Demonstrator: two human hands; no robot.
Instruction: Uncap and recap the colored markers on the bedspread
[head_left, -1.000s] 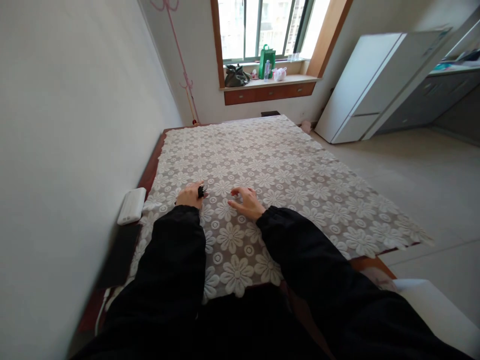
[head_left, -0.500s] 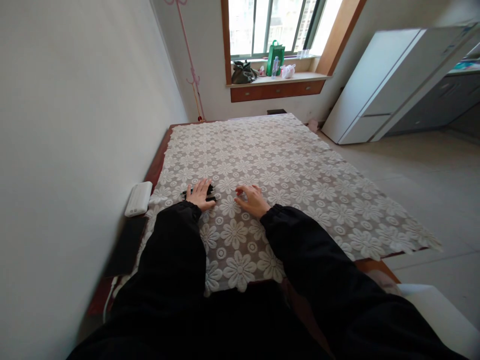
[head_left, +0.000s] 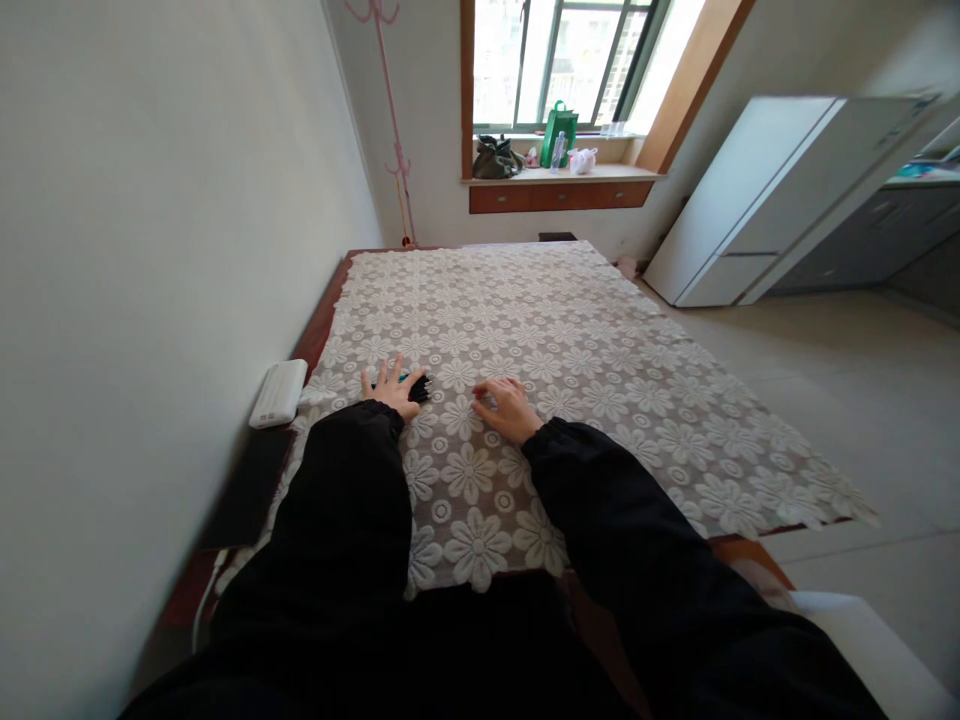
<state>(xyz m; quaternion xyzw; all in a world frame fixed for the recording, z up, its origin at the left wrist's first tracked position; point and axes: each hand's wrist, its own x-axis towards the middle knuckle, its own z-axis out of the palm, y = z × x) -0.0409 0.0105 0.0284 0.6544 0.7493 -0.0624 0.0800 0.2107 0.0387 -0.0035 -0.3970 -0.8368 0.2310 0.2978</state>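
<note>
My left hand lies palm down with its fingers spread over a bunch of slim black pens. Their ends stick out to the right of the index finger and thumb, and a bit of teal shows between the fingers. The hand hides the rest of the bunch. To the right, my right hand rests on the flower-patterned lace tablecloth, its fingers loosely bent and the thumb apart from them. Nothing shows in it, and a strip of cloth separates it from the pens.
Along the wall at left lie a white power bank and a flat black object, with a white cable below. Beyond the table are a pink coat stand, a windowsill with a green bag, and a white fridge.
My left hand has spread its fingers wider, and the pens beneath now lie gathered closer together, ends showing at its right. My right hand has stayed nearly in place. The view has tilted slightly upward.
</note>
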